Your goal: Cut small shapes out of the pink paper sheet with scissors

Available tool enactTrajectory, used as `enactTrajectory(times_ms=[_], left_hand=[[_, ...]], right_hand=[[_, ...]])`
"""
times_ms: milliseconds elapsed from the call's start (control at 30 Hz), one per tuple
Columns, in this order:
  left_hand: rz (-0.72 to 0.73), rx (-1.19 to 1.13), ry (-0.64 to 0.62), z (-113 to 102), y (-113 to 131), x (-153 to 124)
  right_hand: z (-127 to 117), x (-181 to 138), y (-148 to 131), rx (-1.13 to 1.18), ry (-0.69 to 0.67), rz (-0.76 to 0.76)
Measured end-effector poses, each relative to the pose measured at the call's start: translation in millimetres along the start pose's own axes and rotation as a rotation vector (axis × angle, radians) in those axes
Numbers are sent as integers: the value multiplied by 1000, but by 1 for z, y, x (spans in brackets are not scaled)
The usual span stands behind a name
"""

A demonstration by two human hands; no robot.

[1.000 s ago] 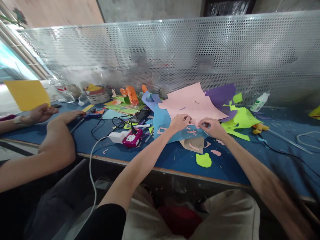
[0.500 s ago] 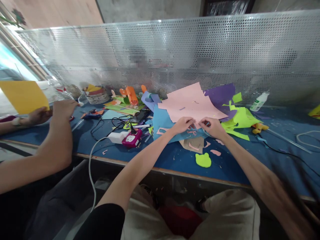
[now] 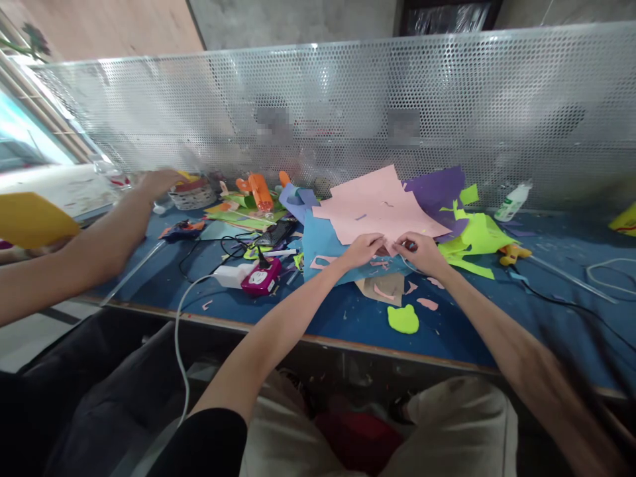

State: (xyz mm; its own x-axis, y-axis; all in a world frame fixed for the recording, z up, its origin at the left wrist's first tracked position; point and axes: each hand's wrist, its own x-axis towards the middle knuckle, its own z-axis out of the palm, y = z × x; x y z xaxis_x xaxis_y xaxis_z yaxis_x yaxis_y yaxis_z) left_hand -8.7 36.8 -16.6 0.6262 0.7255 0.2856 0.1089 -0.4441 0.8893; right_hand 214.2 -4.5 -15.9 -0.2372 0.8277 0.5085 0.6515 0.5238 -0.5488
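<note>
My left hand (image 3: pixel 366 249) and my right hand (image 3: pixel 418 252) face each other over the front of a large pink sheet (image 3: pixel 377 202). Their fingers are closed in a pinch on a small pink piece (image 3: pixel 390 245), partly hidden by the fingertips. Beneath lies a blue sheet (image 3: pixel 318 238) with pink scraps on it. A scrap of brown paper (image 3: pixel 392 286) sticks out just in front. Nearer the table edge is a lime-green cutout shaped like an animal head (image 3: pixel 403 319), beside a rounded pink cutout (image 3: pixel 427 304).
Purple sheet (image 3: pixel 437 189) and lime-green scraps (image 3: pixel 479 235) lie to the right, near a yellow glue gun (image 3: pixel 515 254) and a white bottle (image 3: pixel 513 202). A magenta power box (image 3: pixel 261 276) with a cable stands left. A co-worker's arm (image 3: pixel 109 232) reaches toward a basket (image 3: pixel 193 194).
The co-worker's arm has stretched right and away toward the basket, and their yellow sheet has dropped lower. My hands stay nearly in place, fingertips closing in around the small pink piece.
</note>
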Motion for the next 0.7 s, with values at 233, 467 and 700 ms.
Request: enactTrajectory(times_ms=[233,467,700], left_hand=[[26,60,-4,0,10,-5],[61,99,34,4,15,-7],[19,212,122,4,13,-4]], right_hand=[[0,-2,0,29,22,59],[6,-2,-2,96,135,104],[-8,1,2,83,59,89]])
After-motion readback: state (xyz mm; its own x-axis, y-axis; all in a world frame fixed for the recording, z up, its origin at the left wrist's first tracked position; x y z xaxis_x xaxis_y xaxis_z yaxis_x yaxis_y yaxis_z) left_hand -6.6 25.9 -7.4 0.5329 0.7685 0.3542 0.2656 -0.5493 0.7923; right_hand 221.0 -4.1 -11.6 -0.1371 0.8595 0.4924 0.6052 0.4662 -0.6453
